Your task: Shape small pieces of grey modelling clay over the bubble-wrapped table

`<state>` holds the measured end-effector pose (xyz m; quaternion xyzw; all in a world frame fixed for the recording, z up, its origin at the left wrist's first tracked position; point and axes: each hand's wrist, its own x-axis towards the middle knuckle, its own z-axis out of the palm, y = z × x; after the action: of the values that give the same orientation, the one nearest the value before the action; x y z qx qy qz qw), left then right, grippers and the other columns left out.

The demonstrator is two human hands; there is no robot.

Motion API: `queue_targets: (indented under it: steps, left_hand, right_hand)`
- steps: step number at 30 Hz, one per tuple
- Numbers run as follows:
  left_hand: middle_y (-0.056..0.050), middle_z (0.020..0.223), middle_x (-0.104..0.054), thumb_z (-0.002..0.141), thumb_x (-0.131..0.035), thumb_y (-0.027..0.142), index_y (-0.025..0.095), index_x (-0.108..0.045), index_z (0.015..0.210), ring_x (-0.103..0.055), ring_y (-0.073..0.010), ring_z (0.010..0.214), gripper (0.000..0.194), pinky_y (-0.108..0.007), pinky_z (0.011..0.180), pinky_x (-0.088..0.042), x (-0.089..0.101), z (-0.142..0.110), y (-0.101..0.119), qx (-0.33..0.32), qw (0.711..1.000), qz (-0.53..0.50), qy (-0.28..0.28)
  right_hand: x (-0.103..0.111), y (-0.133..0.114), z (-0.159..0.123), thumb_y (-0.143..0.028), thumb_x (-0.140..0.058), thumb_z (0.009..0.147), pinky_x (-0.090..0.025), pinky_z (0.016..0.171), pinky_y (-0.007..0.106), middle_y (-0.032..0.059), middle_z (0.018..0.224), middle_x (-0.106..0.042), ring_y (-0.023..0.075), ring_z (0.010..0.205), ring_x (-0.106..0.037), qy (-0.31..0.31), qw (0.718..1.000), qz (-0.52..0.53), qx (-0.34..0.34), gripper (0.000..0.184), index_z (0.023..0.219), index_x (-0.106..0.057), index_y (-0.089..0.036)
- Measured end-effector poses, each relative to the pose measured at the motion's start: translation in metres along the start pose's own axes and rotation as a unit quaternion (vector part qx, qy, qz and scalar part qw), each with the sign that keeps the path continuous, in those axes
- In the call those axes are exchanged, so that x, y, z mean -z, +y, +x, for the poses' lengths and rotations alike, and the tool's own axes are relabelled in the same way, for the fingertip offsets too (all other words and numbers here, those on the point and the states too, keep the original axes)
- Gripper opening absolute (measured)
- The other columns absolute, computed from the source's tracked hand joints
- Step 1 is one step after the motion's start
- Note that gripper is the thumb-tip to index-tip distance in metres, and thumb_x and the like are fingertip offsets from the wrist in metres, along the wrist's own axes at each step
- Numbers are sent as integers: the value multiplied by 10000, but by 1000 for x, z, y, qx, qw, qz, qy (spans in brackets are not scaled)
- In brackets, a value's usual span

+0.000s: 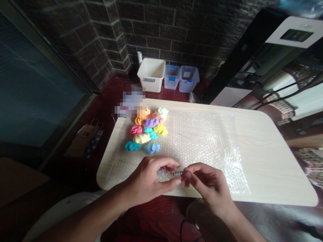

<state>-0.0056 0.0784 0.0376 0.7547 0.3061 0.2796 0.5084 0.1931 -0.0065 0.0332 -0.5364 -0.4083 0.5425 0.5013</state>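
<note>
1. Pinched narrowly between thumb and fingers of the right hand (pixel 212 185): one end of a short gray beaded strip (pixel 177 173), between both hands, above the near part of the bubble wrap (pixel 196 134).
2. Just beside the strip's other end: the left hand (pixel 152 176), with fingers curved and thumb tip apart from them; cannot tell whether touching the strip.
3. Inside the left hand's curve: a grayish piece (pixel 161 173), mostly hidden; cannot tell whether gripped, or whether joined to the strip.
4. Beyond the left hand, on the wrap: a cluster of soft lumps, nearest a teal lump (pixel 132 145) and a blue lump (pixel 152 148).
5. Farther back, crowded together: pale yellow lump (pixel 141 138), turquoise lump (pixel 150 133), red lump (pixel 136 130), yellow lump (pixel 160 129), purple lump (pixel 150 123), with a pale green lump (pixel 162 111) near the far end.
6. Beneath: a wood-grained counter (pixel 264 151), round-cornered, reaching well right of the wrap.
7. Past its far edge, side by side on the floor: a white bin (pixel 157 85) and two clear bins (pixel 185 88).
8. Behind: a dark brick wall (pixel 161 32).
</note>
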Motion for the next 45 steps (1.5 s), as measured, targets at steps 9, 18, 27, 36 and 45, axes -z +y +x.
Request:
queue_targets:
  steps: [9, 18, 27, 36, 45]
  left_hand:
    - [-19, 837, -795, 878, -729, 138, 175, -788, 913, -736, -145, 765, 78, -216, 704, -560, 1, 1, 3, -6, 1000, -11, 6]
    - [-17, 840, -796, 823, -762, 110, 167, -796, 918, -742, -135, 759, 116, -210, 697, -553, 1, 1, 3, -24, 999, -5, 29]
    - [-18, 828, -792, 825, -796, 125, 170, -799, 923, -738, -132, 735, 108, -206, 683, -549, 1, 1, 2, -39, 998, -9, 41]
    - [-13, 845, -784, 844, -757, 64, 168, -791, 924, -732, -116, 764, 135, -191, 725, -541, 1, 2, 1, -72, 996, 9, 52]
    - [-15, 876, -803, 806, -811, 150, 169, -781, 989, -757, -144, 795, 186, -197, 723, -571, 0, -1, 2, 6, 999, -18, 34]
  right_hand:
    - [-1, 0, 0, -326, -791, 921, -589, 618, 243, 56, 733, -778, 155, 641, -715, -2, 1000, 20, 0, 140, 946, -796, -189]
    - [-3, 1, -1, -227, -849, 864, -615, 613, 212, 48, 744, -816, 139, 620, -746, -10, 998, 67, -9, 77, 939, -838, -212]
    - [-3, -1, 0, -229, -844, 879, -612, 633, 183, 47, 738, -816, 120, 633, -754, -13, 996, 91, -15, 55, 931, -840, -212]
    - [-4, 0, 1, -252, -839, 887, -632, 646, 201, 58, 745, -822, 136, 657, -774, -13, 992, 122, -35, 112, 982, -825, -194]
    - [-4, 0, -1, -218, -837, 886, -618, 634, 157, 44, 750, -830, 107, 622, -762, -5, 994, 110, -13, 62, 946, -848, -212]
